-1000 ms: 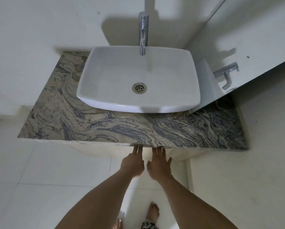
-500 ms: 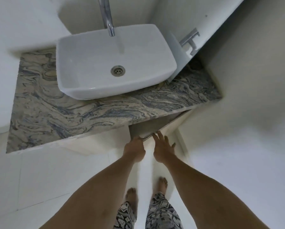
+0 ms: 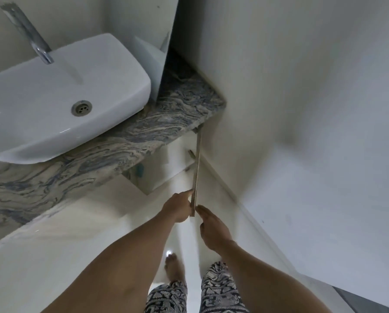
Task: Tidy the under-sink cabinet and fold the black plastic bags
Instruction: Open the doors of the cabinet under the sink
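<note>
Head camera looks steeply down past patterned trousers (image 3: 220,290) and one bare foot (image 3: 174,267) on a pale glossy floor (image 3: 53,267) at 6 o'clock. Both bare arms reach up from there toward the middle of the view. The left hand (image 3: 177,207) grips the free edge of the cabinet door (image 3: 196,168), fingers curled onto it with the forefinger lying along the panel. At 3 o'clock of it, on the door's other face, the right hand (image 3: 213,227) is flat, fingers straight and pressed together, their tips just beside the door's near corner; I cannot tell whether they touch it.

The door stands swung out, seen edge-on as a thin strip running toward 12 o'clock. At 11 o'clock of the hands the under-sink cabinet (image 3: 166,168) is open beneath the tabletop (image 3: 182,105), showing white inner walls, a metal hinge (image 3: 191,153) and a small teal object (image 3: 140,170) too blurred to name.

Farther off, the veined stone tabletop carries a white sink (image 3: 42,123) at 9 o'clock, its drain (image 3: 81,108) bare, with a chrome faucet (image 3: 28,35) at 10 o'clock. A plain wall (image 3: 301,109) fills 3 o'clock.
</note>
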The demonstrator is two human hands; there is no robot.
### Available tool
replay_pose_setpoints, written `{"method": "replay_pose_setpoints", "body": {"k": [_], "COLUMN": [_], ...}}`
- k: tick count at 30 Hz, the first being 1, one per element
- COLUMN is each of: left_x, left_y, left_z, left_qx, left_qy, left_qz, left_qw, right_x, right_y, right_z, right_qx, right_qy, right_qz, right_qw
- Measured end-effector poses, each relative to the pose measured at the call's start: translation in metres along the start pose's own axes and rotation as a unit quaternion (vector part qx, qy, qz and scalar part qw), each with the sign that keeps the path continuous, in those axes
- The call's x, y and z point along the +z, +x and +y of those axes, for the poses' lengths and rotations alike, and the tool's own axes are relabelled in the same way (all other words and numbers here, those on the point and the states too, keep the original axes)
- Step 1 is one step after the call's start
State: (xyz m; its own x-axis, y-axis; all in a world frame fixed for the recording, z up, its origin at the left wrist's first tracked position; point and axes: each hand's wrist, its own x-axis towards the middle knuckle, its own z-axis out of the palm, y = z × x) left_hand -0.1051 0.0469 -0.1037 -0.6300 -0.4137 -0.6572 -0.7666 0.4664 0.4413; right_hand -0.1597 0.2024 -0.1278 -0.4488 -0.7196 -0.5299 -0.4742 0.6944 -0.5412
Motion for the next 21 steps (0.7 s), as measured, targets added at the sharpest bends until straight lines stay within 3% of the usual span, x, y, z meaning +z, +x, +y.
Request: {"method": "replay_pose_setpoints", "body": {"k": [5,10,21], "left_x": [0.037,0.054,0.069], "left_y": [0.012,0.035,0.079], "left_z": [0.064,0.124,0.196], "left_qx": [0.04,0.088,0.085], "left_qy": [0.088,0.205,0.174], "left_qz": [-0.035,0.025,0.004], "left_qw": [0.995,0.975,0.981], "right_x": [-0.042,-0.086,-0.15], "right_y": [-0.008,-0.005,0.024], "right_z": [0.057,0.106,0.171], "right_qx": [0.025,0.037,0.06], "right_qy": [0.035,0.048,-0.001], "right_qz": [0.038,0.068,0.096], "right_qw": [0.998,0.996,0.994]}}
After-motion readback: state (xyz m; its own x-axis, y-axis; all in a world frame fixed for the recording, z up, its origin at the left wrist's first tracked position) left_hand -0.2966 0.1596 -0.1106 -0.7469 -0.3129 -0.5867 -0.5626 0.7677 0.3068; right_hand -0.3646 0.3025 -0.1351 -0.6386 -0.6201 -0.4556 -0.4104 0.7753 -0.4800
